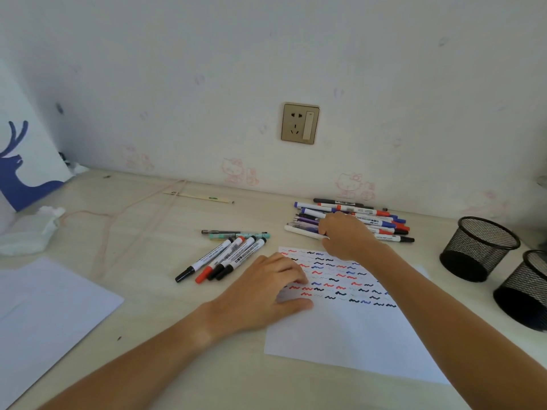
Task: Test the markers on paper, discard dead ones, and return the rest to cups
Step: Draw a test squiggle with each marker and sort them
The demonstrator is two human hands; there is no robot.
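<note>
A white test sheet covered in red, blue and black squiggles lies in front of me. My left hand rests flat on its left edge with fingers spread. My right hand reaches into the far pile of markers by the wall, its fingers curled over a white pen at the pile's near edge; whether it grips one is hidden. A smaller group of markers lies left of the sheet. Two black mesh cups stand at the right.
A second blank sheet lies at the near left. Crumpled tissue and a cord sit at the far left beside a deer-print board. A thin stick lies near the wall under a socket.
</note>
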